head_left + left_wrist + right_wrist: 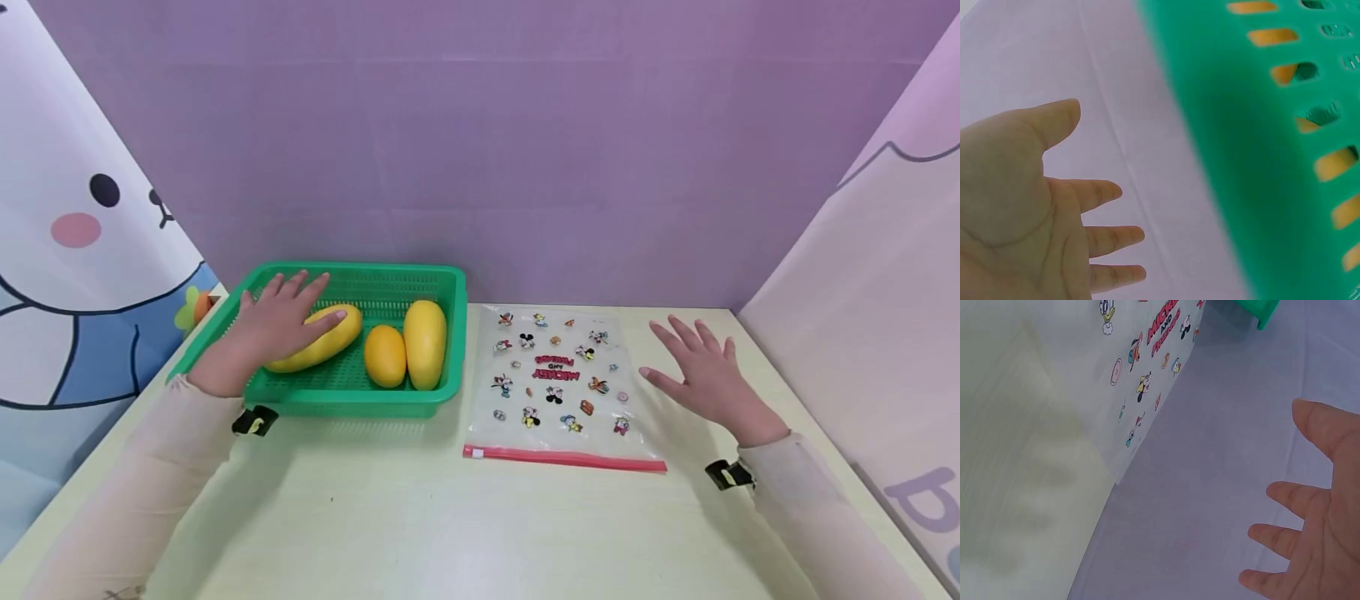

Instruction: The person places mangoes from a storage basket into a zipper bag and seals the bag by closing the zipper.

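Observation:
A green plastic basket [375, 268] stands at the back left, holding a long yellow mango-like fruit [337, 337], a smaller orange one [386, 357] and an upright-lying yellow one [425, 346]. My left hand [270, 329] hovers over the basket's left part, fingers spread and straight, hiding part of the long fruit. It holds nothing, as the left wrist view also shows. Right of the basket lies a flat clear zip bag [555, 354] with cartoon prints and a red slider strip [570, 458] along its near edge. Beside the bag, my right hand [705, 379] is held in the air with spread, bare fingers.
The pale tabletop [420, 517] stretches in front of the basket and bag. A purple cloth [525, 150] hangs behind the table. Printed cloths rise on the left [82, 275] and right [885, 333]. Black straps circle both wrists.

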A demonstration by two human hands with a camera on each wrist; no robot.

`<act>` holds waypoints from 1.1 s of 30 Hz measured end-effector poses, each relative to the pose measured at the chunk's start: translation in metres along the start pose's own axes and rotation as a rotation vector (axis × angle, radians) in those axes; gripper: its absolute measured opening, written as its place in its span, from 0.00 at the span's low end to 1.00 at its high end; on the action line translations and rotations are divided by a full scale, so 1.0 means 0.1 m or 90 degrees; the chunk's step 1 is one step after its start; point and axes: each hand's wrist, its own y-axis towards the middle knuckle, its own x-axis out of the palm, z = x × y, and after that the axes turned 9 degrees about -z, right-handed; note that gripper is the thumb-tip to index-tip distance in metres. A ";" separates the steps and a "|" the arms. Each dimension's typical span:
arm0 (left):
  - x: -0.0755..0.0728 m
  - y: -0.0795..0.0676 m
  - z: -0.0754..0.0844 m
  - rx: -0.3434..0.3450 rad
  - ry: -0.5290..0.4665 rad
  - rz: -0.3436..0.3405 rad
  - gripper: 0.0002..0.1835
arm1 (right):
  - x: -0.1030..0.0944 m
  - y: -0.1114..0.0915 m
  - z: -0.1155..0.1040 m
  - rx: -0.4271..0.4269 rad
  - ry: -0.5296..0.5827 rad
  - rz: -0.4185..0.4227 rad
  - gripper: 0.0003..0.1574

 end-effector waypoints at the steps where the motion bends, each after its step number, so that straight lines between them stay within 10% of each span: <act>1: -0.01 0.00 0.00 0.000 0.000 0.000 0.46 | 0.00 0.00 -0.01 -0.002 0.000 -0.001 0.45; 33: -0.22 -0.05 0.04 0.028 -0.010 -0.014 0.43 | 0.17 -0.04 -0.35 -0.103 0.017 -0.062 0.43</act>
